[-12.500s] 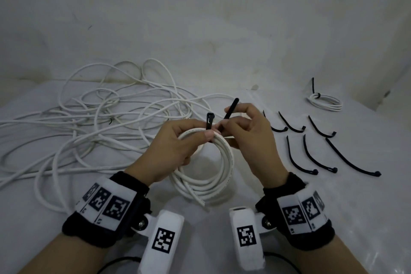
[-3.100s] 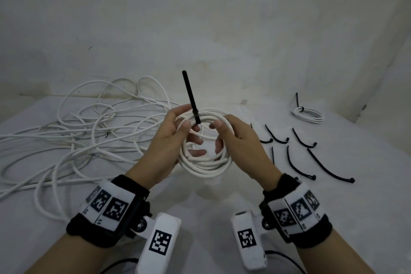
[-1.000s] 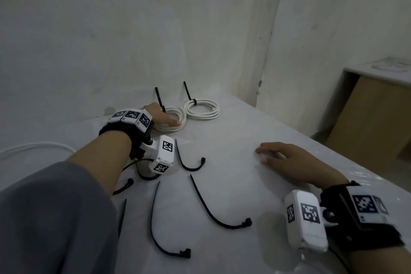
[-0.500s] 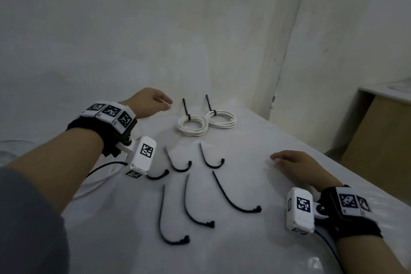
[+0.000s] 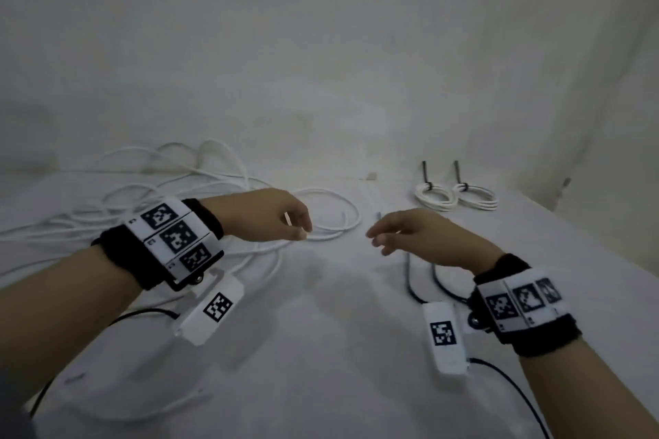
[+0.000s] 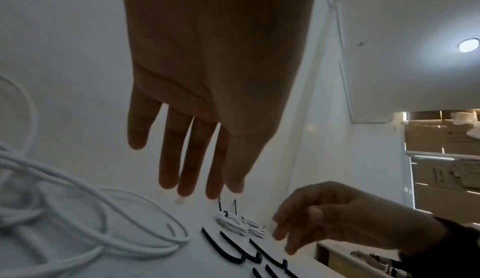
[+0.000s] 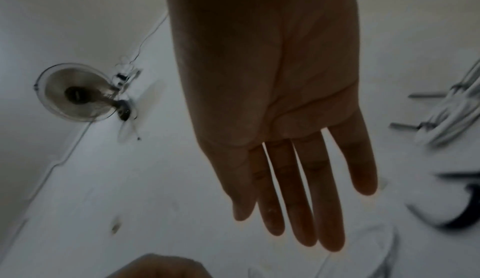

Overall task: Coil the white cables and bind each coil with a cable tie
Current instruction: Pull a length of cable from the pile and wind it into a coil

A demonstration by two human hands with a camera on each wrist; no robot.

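Loose white cables (image 5: 142,196) sprawl over the left of the white table (image 5: 321,349), with one loop (image 5: 342,221) reaching the middle. My left hand (image 5: 299,228) hovers at that loop with relaxed fingers (image 6: 187,169) and holds nothing. My right hand (image 5: 378,235) hangs just right of it, fingers (image 7: 298,200) straight and empty. Two bound coils (image 5: 437,194) (image 5: 476,198) lie side by side at the back right, each with a black tie tail standing up. Spare black cable ties (image 5: 410,278) lie partly hidden under my right hand; the left wrist view shows several of these ties (image 6: 223,249).
The table meets a white wall (image 5: 321,82) at the back, and its right edge (image 5: 606,242) runs diagonally. Black wrist-camera leads (image 5: 510,385) trail over the near table. A wall fan (image 7: 75,91) shows in the right wrist view.
The second bound coil now lies beside the first. My view has swung left, back to the loose cables. The left hand moved over the cable loop; the right hand lifted off the table.
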